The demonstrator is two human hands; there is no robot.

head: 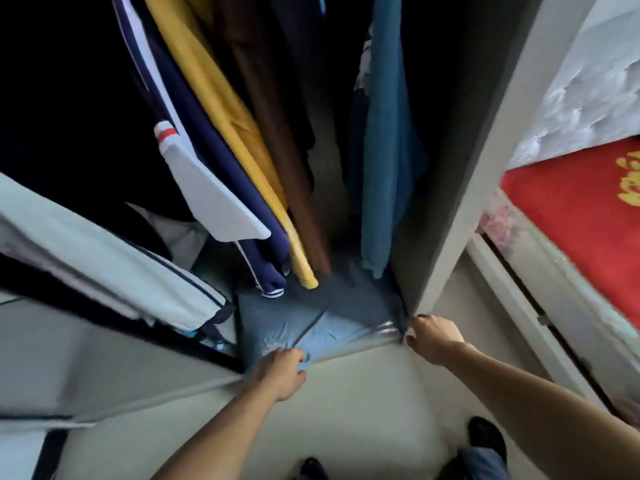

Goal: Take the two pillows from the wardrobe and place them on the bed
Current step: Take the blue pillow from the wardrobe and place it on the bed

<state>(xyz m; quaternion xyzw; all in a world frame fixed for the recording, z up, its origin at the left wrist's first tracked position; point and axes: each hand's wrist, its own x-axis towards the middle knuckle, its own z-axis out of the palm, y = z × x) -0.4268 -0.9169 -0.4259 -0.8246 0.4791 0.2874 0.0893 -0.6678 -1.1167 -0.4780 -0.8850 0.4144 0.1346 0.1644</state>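
Observation:
A blue-grey pillow [332,323] lies flat on the wardrobe floor, under the hanging clothes. My left hand [280,374] grips its near left corner, fingers closed on the fabric. My right hand [434,336] holds its near right corner, at the foot of the grey wardrobe side panel [460,188]. I cannot tell whether a second pillow lies beneath the top one. A bed edge with a red cover [581,216] shows at the right.
Hanging clothes crowd the space above the pillow: navy [221,174], mustard [228,109], brown [277,140] and a blue towel-like piece [384,161]. An open wardrobe door [104,341] stands at left. My feet [485,434] are on the pale floor below.

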